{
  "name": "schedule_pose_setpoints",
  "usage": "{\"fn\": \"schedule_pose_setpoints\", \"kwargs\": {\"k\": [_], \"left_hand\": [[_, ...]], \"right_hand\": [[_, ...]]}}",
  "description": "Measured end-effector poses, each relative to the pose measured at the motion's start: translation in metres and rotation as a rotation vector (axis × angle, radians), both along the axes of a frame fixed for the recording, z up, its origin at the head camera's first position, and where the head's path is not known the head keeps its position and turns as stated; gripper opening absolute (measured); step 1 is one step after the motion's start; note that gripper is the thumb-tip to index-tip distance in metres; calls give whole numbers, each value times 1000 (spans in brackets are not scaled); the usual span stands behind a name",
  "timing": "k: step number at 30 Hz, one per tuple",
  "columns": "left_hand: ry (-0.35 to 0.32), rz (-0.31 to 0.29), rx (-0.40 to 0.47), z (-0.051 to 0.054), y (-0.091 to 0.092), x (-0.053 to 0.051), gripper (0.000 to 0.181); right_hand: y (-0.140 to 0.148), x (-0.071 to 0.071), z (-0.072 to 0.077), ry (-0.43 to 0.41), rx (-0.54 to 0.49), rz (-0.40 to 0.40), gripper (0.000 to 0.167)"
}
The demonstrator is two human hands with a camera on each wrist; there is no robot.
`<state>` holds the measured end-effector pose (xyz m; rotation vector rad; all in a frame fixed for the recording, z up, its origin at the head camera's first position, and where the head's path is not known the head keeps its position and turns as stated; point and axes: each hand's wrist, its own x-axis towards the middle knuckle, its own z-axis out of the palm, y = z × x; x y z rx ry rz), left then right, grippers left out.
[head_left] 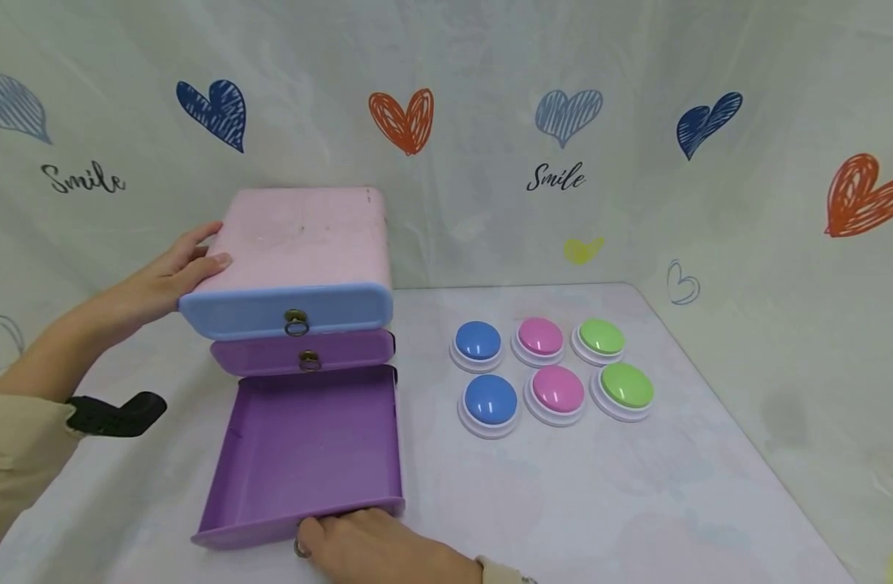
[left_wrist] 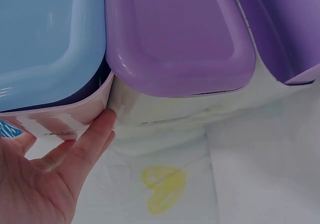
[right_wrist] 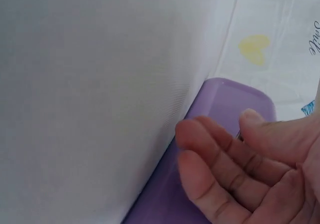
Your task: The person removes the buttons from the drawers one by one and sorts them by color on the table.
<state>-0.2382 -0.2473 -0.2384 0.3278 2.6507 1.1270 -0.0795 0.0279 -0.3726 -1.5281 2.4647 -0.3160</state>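
Observation:
A small chest of drawers with a pink top point(head_left: 303, 235) stands at left on the table in the head view. Its blue upper drawer point(head_left: 234, 312) and purple middle drawer point(head_left: 259, 357) are closed. The purple bottom drawer point(head_left: 307, 438) is pulled far out, with nothing inside. My left hand point(head_left: 172, 272) presses the chest's left side with fairly straight fingers, seen under its edge in the left wrist view. At the bottom drawer's front, my right hand point(head_left: 376, 543) pinches a small ring pull point(head_left: 301, 549); in the right wrist view the thumb partly hides it.
Right of the chest, several round push buttons stand in two rows: blue point(head_left: 478, 341), pink point(head_left: 558, 389) and green point(head_left: 627, 385), each on a white base. A pale curtain point(head_left: 475, 195) with printed hearts hangs behind. The table's right edge point(head_left: 738, 434) runs diagonally.

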Motion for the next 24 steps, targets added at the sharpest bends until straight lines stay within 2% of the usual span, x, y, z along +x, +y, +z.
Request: {"fn": "schedule_pose_setpoints", "kwargs": {"k": [2, 5, 10, 12, 16, 24], "left_hand": [[0, 4, -1, 0, 0, 0, 71], [-2, 9, 1, 1, 1, 1, 71], [0, 12, 4, 0, 1, 1, 71], [4, 10, 4, 0, 1, 0, 71], [8, 7, 4, 0, 1, 1, 70], [-1, 3, -16, 1, 1, 2, 70]], "right_hand": [[-1, -1, 2, -44, 18, -30, 37], [-3, -3, 4, -67, 23, -79, 39], [-11, -7, 7, 96, -2, -129, 21], [-16, -9, 6, 201, -14, -171, 11], [-26, -15, 6, 293, -25, -284, 15], [-38, -39, 9, 243, 0, -393, 15]]}}
